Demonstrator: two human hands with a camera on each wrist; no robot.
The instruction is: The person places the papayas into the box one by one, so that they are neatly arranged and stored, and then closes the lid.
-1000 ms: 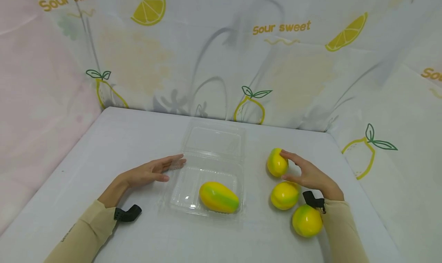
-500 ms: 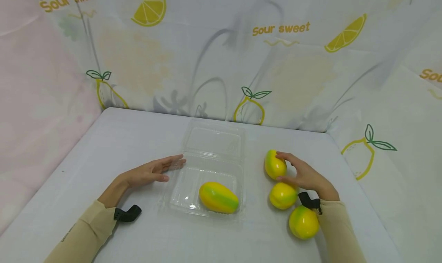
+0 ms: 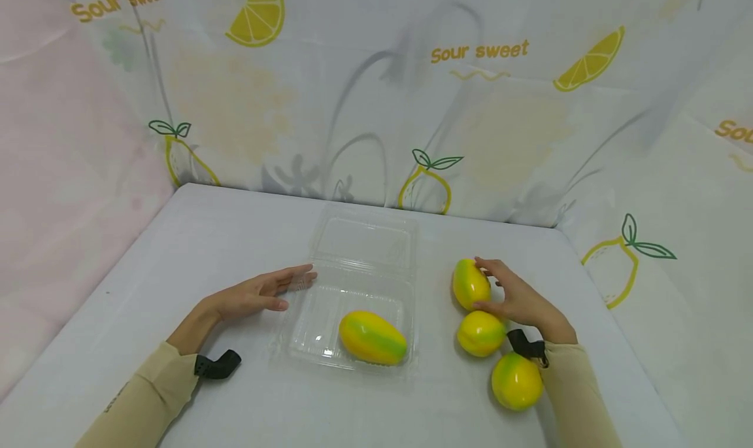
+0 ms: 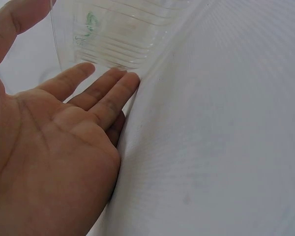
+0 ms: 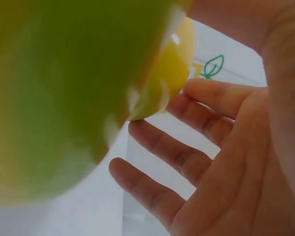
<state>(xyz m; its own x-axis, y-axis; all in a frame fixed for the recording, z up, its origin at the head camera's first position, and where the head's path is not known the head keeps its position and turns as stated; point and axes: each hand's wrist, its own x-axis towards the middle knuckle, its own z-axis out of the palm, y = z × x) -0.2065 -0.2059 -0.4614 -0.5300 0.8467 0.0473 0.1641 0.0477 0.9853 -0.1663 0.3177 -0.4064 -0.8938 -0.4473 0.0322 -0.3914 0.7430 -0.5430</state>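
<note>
My right hand (image 3: 520,297) has thumb and fingertips on either side of the far yellow-green mango-like fruit (image 3: 469,283), which stands on the white table. In the right wrist view, fingertips touch this fruit (image 5: 174,64), while a nearer fruit (image 5: 64,98) fills the left and hides the thumb. A second fruit (image 3: 480,334) lies just below the thumb, and a third (image 3: 517,381) beside the wrist. My left hand (image 3: 253,294), fingers extended, rests at the left side of the clear plastic clamshell box (image 3: 312,310). Inside the box lies a longer yellow-green fruit (image 3: 373,337).
The box's clear lid (image 3: 365,239) lies folded back toward the rear of the table (image 3: 235,232). A lemon-print cloth (image 3: 353,95) hangs behind and at the right, with a pink cloth (image 3: 70,140) at the left. Both wrists carry black camera mounts (image 3: 219,364).
My right hand has shifted slightly left and toward me, with the far fruit moving a little nearer. The fruit beside the right wrist has moved slightly left. The left hand stays put.
</note>
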